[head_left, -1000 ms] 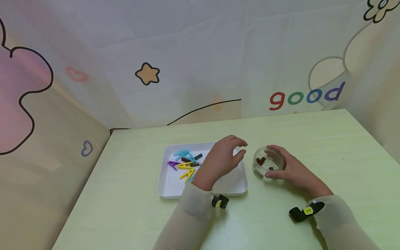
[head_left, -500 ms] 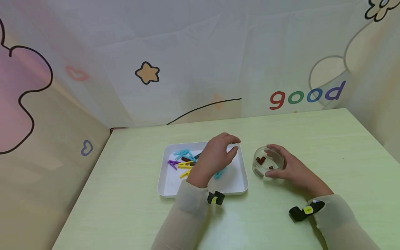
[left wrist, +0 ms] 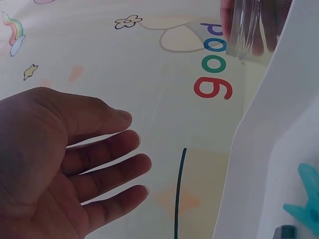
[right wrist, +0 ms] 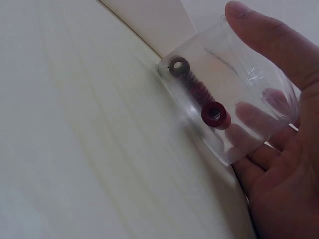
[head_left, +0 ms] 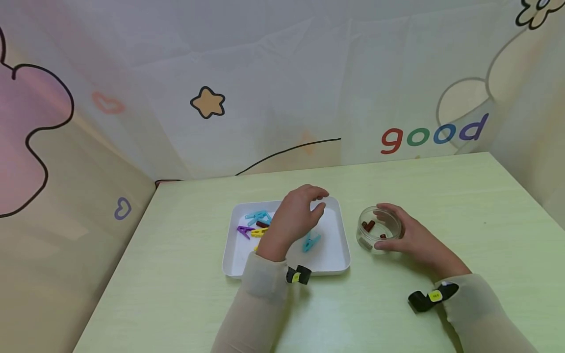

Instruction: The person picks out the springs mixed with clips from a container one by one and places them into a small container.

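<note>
My left hand (head_left: pixel 293 218) hovers over the white tray (head_left: pixel 335 260), fingers loosely bent and apart, with nothing in them in the left wrist view. Inside the tray lie a purple clothespin (head_left: pixel 244 231), a yellow clothespin (head_left: pixel 259 233), several blue clothespins (head_left: pixel 257 214) and a dark red piece (head_left: pixel 262 224). Another blue clothespin (head_left: pixel 311 242) lies right of my left wrist. My right hand (head_left: pixel 410 233) grips a clear round jar (head_left: pixel 365 243) standing on the table. Small dark red pieces (right wrist: pixel 215 114) and a coiled spring-like piece (right wrist: pixel 195 84) show inside it.
The light green table (head_left: pixel 176 294) meets a printed cloth backdrop (head_left: pixel 282 98) behind. Black wrist cameras (head_left: pixel 298 275) are strapped over both sleeves. The tray's right wall stands a short way left of the jar.
My left hand has moved left from the tray's right side, uncovering the blue clothespin there and covering dark springs and yellow clothespins. My right hand and the jar stay put.
</note>
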A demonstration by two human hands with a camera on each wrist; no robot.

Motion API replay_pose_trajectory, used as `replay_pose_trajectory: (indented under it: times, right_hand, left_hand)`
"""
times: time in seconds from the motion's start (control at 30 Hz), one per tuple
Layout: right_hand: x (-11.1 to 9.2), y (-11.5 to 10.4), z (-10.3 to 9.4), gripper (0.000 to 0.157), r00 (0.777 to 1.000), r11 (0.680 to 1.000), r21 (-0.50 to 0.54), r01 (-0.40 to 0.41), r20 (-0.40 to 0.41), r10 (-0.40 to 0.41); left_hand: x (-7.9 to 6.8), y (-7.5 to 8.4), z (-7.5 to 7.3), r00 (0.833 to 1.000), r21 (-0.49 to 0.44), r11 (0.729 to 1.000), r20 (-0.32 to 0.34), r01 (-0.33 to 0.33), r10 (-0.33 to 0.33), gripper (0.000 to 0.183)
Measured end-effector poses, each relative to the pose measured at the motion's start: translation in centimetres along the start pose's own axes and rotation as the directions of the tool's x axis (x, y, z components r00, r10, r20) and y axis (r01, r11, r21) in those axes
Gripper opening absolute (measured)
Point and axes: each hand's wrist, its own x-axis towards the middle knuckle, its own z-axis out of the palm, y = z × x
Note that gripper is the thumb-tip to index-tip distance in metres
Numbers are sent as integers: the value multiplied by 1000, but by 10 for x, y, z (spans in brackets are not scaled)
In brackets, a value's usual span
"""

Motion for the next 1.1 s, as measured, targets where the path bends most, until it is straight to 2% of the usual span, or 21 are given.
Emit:
replay_pose_trajectory:
  times: [0.33, 0.6, 1.1]
  right_hand:
    - [0, 0, 0, 97, 1000, 1000, 1, 1, -6, -1]
    - [0, -1, 0, 97, 1000, 1000, 6, 4, -3, -4]
    - [1, 1, 0, 97, 1000, 1000, 13, 7, -6, -7]
  left_hand:
    - [1, -12, -5, 999, -8, 999, -1, 44, -44, 29]
    - [0, -22, -8, 999, 7, 999, -42, 33, -33, 27]
    - [2, -34, -13, 988, 1, 988, -19, 156, -156, 28]
